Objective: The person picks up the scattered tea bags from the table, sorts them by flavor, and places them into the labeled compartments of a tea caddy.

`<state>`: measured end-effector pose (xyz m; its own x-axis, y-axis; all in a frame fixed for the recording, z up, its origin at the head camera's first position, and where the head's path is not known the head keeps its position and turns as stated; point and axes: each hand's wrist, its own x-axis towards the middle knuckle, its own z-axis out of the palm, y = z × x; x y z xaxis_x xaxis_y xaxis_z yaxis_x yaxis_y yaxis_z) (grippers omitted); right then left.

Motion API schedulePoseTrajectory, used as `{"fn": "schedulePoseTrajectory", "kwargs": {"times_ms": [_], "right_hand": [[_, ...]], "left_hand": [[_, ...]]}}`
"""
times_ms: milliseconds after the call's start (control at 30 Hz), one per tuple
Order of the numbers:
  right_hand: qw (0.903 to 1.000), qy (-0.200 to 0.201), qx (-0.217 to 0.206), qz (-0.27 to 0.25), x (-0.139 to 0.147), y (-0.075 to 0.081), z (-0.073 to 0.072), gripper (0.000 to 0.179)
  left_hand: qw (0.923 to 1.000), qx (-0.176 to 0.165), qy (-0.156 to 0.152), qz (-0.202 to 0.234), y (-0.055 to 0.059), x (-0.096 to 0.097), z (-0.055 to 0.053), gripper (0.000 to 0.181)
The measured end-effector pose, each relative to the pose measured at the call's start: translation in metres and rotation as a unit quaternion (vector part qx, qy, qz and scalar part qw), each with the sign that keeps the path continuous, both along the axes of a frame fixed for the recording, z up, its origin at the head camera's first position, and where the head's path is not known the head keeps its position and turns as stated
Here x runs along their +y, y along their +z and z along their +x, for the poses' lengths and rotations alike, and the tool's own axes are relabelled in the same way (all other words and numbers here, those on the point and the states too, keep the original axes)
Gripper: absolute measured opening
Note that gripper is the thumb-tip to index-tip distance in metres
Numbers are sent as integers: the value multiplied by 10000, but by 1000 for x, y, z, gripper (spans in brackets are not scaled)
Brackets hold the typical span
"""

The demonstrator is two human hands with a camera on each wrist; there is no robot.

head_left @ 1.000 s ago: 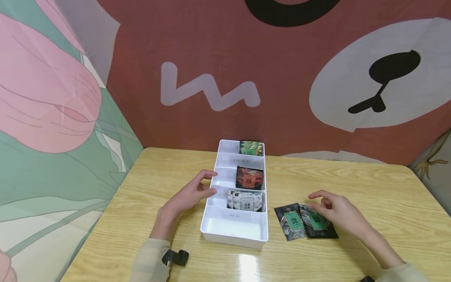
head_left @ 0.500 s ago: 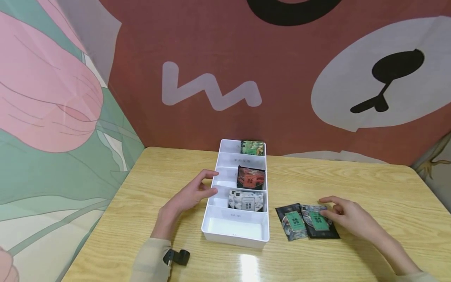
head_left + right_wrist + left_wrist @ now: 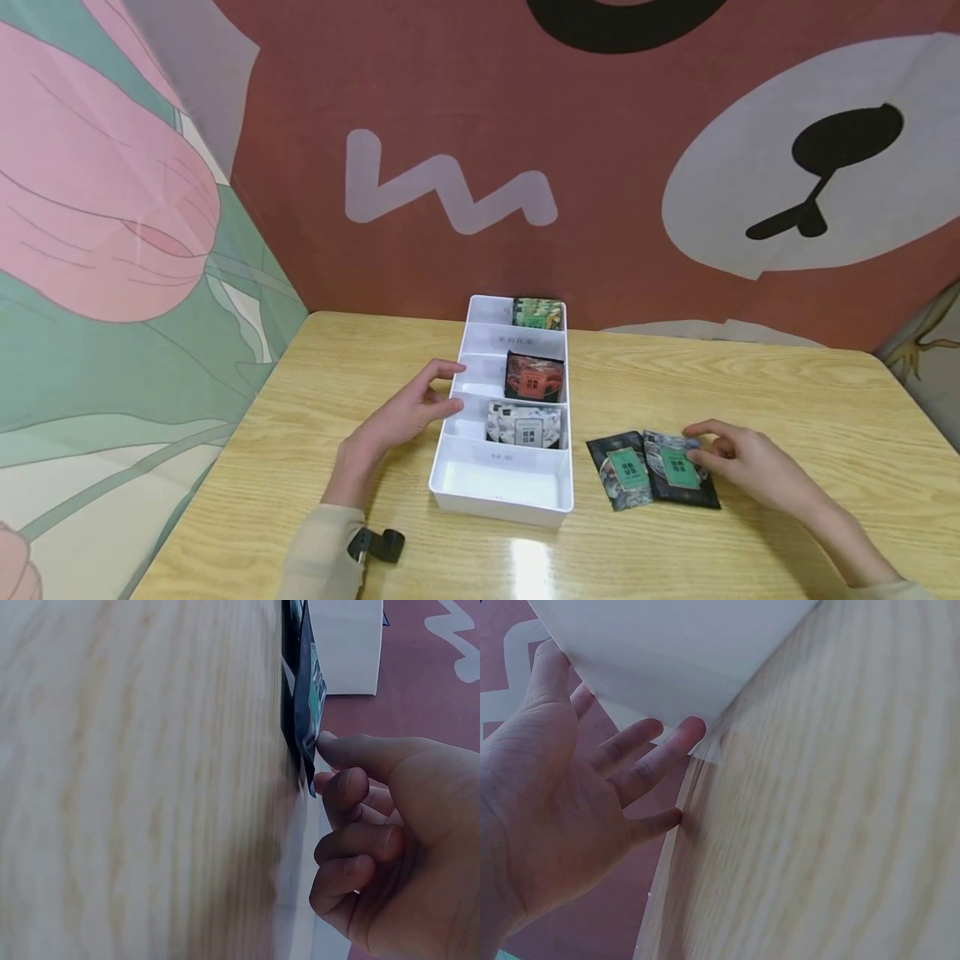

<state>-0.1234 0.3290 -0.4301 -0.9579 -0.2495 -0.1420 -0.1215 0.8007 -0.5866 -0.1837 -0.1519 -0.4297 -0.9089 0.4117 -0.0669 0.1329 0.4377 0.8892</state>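
Observation:
My right hand (image 3: 757, 468) pinches the edge of a dark tea sachet with a green label (image 3: 681, 467), thumb on its face. In the right wrist view that tea sachet (image 3: 309, 705) stands edge-on, slightly lifted, its edge between thumb and index finger. A second green-labelled tea sachet (image 3: 628, 469) lies on the table, partly under the first. Against the left side of a white divided box (image 3: 498, 504), my left hand (image 3: 401, 414) rests with spread, relaxed fingers. The left wrist view shows its fingers touching the box wall (image 3: 667, 675).
Inside the box are white sachets (image 3: 528, 427), a red-labelled sachet (image 3: 534, 377) and green sachets (image 3: 537, 314). The nearest compartment has no sachet in it. A wooden table (image 3: 787, 392) meets a patterned cloth backdrop (image 3: 450, 267) behind the box.
My right hand moved right from over the sachets to the right sachet's edge. That sachet has turned slightly and shifted against the left one. My left hand stays on the box.

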Motion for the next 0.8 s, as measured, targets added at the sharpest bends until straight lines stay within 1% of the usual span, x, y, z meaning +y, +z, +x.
{"fn": "schedulePoseTrajectory", "kwargs": {"times_ms": [200,567,667,800], "right_hand": [[10000,-20,21,-70,4,-1,1,45],[9993,-113,-352,-95,5,-2,1,40],[9993,-120,-330,-88,5,-4,1,38],[9995,-106,-262,-128,4,-6,1,29]], "left_hand": [[10000,-25,26,-60,2,1,0,52],[9998,-110,163,-104,-1,1,1,49],[9997,-96,167,-119,-1,1,0,49],[9998,-113,162,-104,-2,1,0,49]]}}
